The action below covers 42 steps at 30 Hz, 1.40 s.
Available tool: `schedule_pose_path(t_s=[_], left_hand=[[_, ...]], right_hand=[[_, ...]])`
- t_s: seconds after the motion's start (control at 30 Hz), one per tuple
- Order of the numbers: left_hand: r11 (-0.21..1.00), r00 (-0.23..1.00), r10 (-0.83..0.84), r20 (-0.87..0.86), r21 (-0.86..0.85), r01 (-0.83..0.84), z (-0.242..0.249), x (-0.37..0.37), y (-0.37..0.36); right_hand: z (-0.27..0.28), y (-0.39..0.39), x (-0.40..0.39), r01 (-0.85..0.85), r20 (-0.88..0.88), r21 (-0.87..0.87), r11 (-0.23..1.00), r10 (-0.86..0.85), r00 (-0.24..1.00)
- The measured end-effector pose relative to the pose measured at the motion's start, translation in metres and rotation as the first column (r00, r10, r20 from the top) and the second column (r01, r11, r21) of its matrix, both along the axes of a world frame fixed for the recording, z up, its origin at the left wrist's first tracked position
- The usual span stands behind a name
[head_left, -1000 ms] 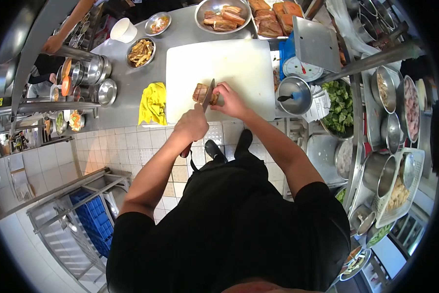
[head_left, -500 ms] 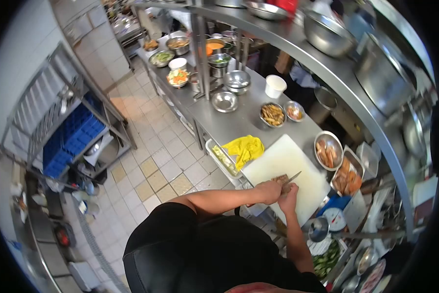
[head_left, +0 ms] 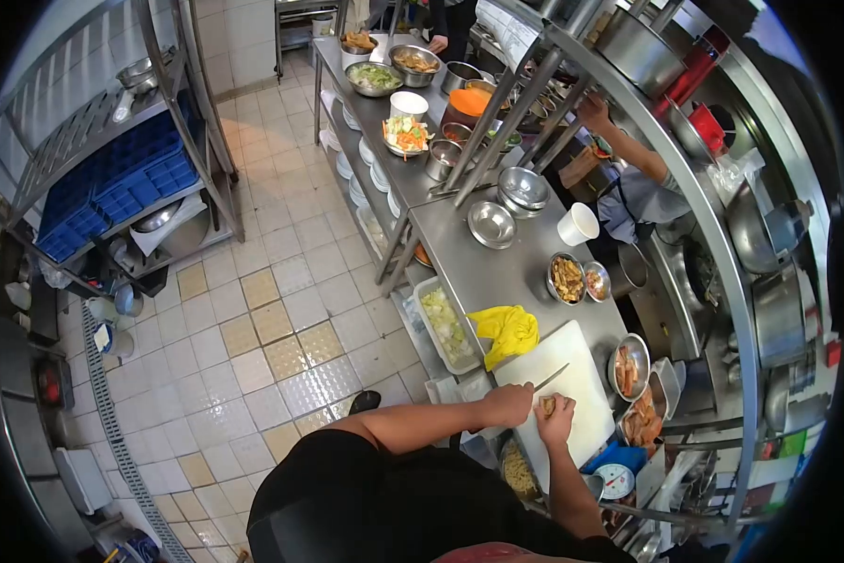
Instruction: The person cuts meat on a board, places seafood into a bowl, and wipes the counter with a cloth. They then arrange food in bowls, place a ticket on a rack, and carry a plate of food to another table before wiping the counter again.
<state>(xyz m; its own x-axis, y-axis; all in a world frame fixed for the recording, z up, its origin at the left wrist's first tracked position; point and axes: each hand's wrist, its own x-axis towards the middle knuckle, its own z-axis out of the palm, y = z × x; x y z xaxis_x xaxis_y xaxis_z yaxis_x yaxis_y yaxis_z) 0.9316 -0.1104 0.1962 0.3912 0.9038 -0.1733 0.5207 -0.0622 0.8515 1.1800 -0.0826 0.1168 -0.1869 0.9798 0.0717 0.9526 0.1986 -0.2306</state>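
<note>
My left hand (head_left: pixel 507 404) is closed round the handle of a knife (head_left: pixel 552 377), whose blade points up and right above the white cutting board (head_left: pixel 586 385). Just to its right, my right hand (head_left: pixel 555 419) grips a small brown piece of food (head_left: pixel 547 405) on the board. A gap separates the two hands, and the blade is apart from the food. A yellow cloth (head_left: pixel 505 334) lies at the board's upper left corner.
Bowls of browned food (head_left: pixel 567 279) and reddish pieces (head_left: pixel 629 368) stand beyond the board. A tub of cut vegetables (head_left: pixel 445 324) is left of it. Metal bowls (head_left: pixel 492 225) sit on the steel counter (head_left: pixel 441 230). A shelf (head_left: pixel 713 253) curves overhead; another person's arm (head_left: pixel 629 145) reaches in behind.
My hands have moved apart, and the knife has come away from the food to the left. The view has turned, showing more floor and another person's arm.
</note>
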Motion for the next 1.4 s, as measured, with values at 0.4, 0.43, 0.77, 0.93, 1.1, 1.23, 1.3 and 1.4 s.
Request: schedule_pose_path(t_s=[0.4,0.43,0.77,0.93,1.1,1.23,1.3,1.4], left_hand=[[0.99,0.994,-0.099,0.037,0.102,0.095,-0.021,-0.011,0.017],[0.988,0.998,-0.055,-0.034,0.143,0.059,-0.026,-0.006,0.018],[0.948,0.853,-0.226,-0.47,0.097,0.304,-0.073,0.088,0.04],[0.912,0.804,-0.195,-0.562,0.198,0.36,-0.109,0.141,0.058],[0.824,0.809,-0.075,-0.583,0.421,0.38,-0.125,0.16,0.066],[0.772,0.835,-0.01,-0.55,0.527,0.355,-0.136,0.161,0.067],[0.753,0.815,-0.043,-0.577,0.518,0.406,-0.137,0.16,0.069],[0.717,0.766,-0.134,-0.628,0.472,0.513,-0.137,0.157,0.076]], right_hand=[[-0.023,0.013,0.011,-0.023,0.078,0.064,0.998,0.018,0.997],[-0.025,0.015,0.011,0.046,0.073,0.033,0.998,-0.048,0.996],[0.114,0.081,0.193,0.582,-0.1,0.082,0.809,-0.574,0.812],[0.103,0.186,0.362,0.676,0.064,0.058,0.734,-0.679,0.732],[0.106,0.189,0.367,0.646,0.246,0.189,0.74,-0.672,0.698],[0.088,0.165,0.302,0.708,-0.213,0.104,0.699,-0.679,0.702],[0.098,0.098,0.238,0.654,-0.537,0.209,0.727,-0.474,0.698],[0.099,-0.057,0.139,0.537,-0.581,-0.021,0.843,-0.447,0.68]])
